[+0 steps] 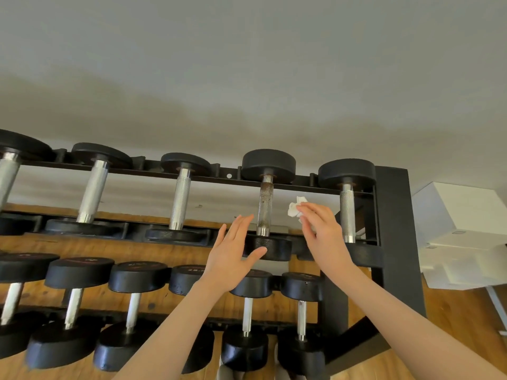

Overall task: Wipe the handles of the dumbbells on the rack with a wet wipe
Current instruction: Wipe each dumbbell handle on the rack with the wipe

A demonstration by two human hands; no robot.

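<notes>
While wet wipe (295,209) is pinched in right hand (321,231) beside rusty handle (265,208), left hand (233,253) held open. Risk noted: loose wad dropped, rust smeared.

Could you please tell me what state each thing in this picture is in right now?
Left hand: open, fingers straight, beside the rusty handle, holding nothing.
Right hand: pinching the wet wipe.
Wet wipe: crumpled, held off any handle.
Rusty handle: dull, spotted brown, not touched by the wipe.
Rightmost top-row handle: shiny, untouched.
Dumbbells: all resting on the rack.
</notes>
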